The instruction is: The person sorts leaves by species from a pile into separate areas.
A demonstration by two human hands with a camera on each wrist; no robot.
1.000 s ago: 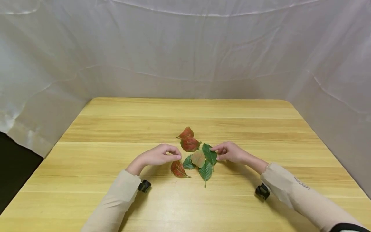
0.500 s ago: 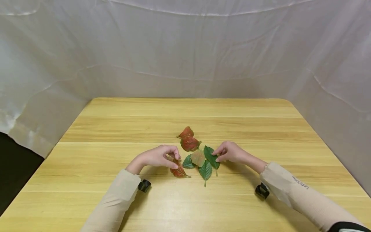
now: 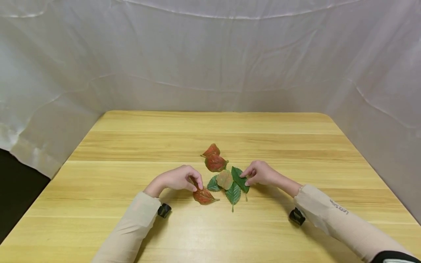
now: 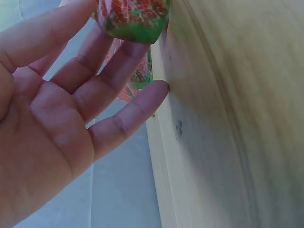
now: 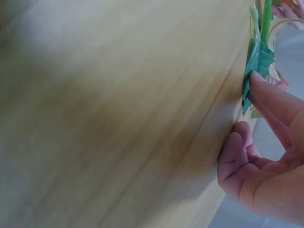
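Observation:
My left hand pinches the edge of a red leaf whose stem points right. In the left wrist view that red leaf, with a green edge, lies against the fingertips. On the other side, thumb and forefinger of my right hand hold the side of a dark green serrated leaf. The right wrist view shows the thumb on this green leaf, low at the tabletop. Between the hands lies a pale orange leaf, overlapping a small green leaf and another green leaf.
Two red leaves, a larger one and a smaller one, overlap behind the group. Everything lies on a wood-grain table. Pale cloth hangs behind the table and along its sides.
My left hand has come down onto the red leaf and turned it slightly, its stem shifting right. My right hand has drawn the green leaf a little right and toward me.

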